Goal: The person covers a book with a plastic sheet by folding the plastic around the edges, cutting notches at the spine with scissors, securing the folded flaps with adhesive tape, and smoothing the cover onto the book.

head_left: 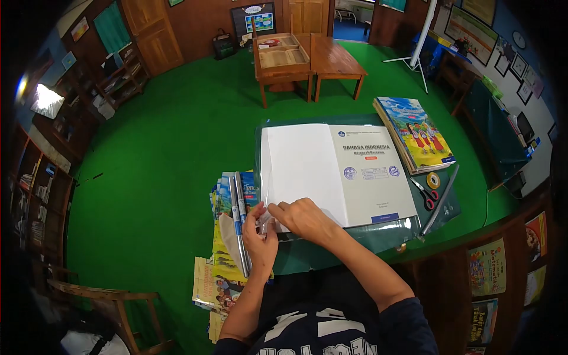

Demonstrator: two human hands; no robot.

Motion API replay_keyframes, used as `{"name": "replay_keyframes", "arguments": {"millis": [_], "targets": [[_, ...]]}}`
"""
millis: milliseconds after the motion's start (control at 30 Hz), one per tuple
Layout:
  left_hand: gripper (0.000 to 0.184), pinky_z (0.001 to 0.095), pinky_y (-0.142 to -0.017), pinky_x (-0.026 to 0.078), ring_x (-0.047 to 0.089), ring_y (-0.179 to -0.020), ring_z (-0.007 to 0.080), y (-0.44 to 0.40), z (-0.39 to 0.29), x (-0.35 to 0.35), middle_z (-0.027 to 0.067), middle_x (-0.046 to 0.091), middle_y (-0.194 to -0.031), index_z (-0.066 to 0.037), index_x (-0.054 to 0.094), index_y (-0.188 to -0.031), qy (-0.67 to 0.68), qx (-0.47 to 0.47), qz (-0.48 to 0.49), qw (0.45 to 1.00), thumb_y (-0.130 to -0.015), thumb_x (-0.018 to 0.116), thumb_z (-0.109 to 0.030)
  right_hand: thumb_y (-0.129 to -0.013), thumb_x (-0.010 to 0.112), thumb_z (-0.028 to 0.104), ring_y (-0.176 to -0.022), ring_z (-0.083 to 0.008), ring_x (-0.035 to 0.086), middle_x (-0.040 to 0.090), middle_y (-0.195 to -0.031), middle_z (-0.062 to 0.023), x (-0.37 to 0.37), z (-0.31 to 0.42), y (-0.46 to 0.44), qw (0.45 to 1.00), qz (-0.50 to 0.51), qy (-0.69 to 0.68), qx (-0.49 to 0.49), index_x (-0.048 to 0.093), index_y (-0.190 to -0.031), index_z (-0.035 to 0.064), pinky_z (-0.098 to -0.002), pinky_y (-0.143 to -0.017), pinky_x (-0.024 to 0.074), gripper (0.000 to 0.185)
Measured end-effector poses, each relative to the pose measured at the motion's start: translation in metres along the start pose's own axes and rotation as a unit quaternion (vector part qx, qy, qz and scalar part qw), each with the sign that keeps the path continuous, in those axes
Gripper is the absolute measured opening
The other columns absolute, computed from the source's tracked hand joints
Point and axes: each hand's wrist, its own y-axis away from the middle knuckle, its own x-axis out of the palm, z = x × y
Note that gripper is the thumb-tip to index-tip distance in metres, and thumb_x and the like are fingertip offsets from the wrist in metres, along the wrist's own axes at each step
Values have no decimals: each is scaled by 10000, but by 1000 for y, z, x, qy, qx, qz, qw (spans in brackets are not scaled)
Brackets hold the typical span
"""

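An open textbook [371, 177] titled "Bahasa Indonesia" lies on the dark green tabletop, its left side a blank white page. Clear plastic film [264, 171] runs along the book's left edge and also shows below its bottom edge. At the lower left corner my left hand [260, 239] pinches the film, fingers closed. My right hand [303, 218] is curled beside it over the white page, its fingertips closed on the film at the same corner. The exact fold between the fingertips is partly hidden.
To the right are a stack of textbooks [417, 133], a tape roll [433, 180], scissors [427, 195] and a dark rod-like roll [439, 202]. Left of the book, long silvery rolls [239, 222] rest on more books [225, 192]. Wooden tables [337, 57] stand farther back on green carpet.
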Motion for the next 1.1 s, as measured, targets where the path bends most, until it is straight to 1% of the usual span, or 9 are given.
{"name": "replay_keyframes", "arguments": {"millis": [200,333,400,500,533,667,867,1000,1100], "targets": [[317,313,-868,490,628,-965,235,-3,-7,-12,123,659,-1080,1,582,-1203,51,-34,-15,998,-887,590,-9,-875,631,201,-543,-255,613,663,-746,-93,-19,-1,-21,996,-28,-79,-19,554,-961,48,-315,-514,464,192],[258,290,-836,499,632,-940,207,-3,-13,-11,123,662,-1098,33,597,-1170,150,-32,-50,987,-927,563,-49,-860,688,260,-617,-245,660,691,-780,-107,-32,-30,-38,976,17,-219,0,611,-1000,33,-310,-573,504,278],[251,290,-841,497,629,-943,203,-4,-15,-15,124,661,-1102,37,600,-1164,162,-50,-52,984,-933,555,-51,-820,740,278,-663,-245,682,708,-814,-114,-42,-49,-49,950,128,-278,60,643,-1011,17,-322,-616,528,338],[236,291,-854,491,622,-953,192,-6,-15,-20,130,658,-1117,51,608,-1146,196,-102,-52,974,-950,529,-55,-819,724,197,-754,-260,671,697,-866,-121,-17,-94,-62,938,104,-320,87,657,-987,15,-335,-689,531,257],[236,291,-854,491,622,-953,192,-5,-13,-20,130,658,-1117,51,608,-1146,197,-100,-53,974,-950,529,-55,-819,724,197,-754,-260,671,697,-866,-121,-5,-106,-67,938,103,-318,86,657,-987,15,-335,-689,531,257],[229,275,-844,478,611,-939,178,0,0,-22,132,657,-1101,65,628,-1109,245,-104,-47,963,-952,511,-54,-811,702,125,-854,-271,636,673,-947,-132,35,-144,-92,994,-58,-57,67,670,-958,10,-336,-782,516,189],[239,255,-820,460,591,-905,162,1,-3,-34,128,655,-1068,66,642,-1088,170,-116,-15,978,-960,482,-57,-807,677,85,-892,-282,601,641,-956,-136,63,-145,-120,990,-52,-8,133,678,-921,7,-342,-838,495,138],[245,240,-792,447,571,-870,147,-2,-8,-30,116,652,-1025,66,656,-1064,142,-69,-47,986,-965,473,-63,-824,662,85,-853,-267,604,630,-914,-123,72,-151,-125,994,-59,9,93,672,-898,10,-331,-808,501,106],[248,243,-789,450,571,-864,149,-2,-7,-33,112,651,-1019,65,656,-1071,162,-88,-49,982,-965,472,-62,-815,653,103,-836,-271,605,623,-891,-116,73,-161,-119,995,-71,-27,68,658,-859,20,-346,-780,503,95]]}}
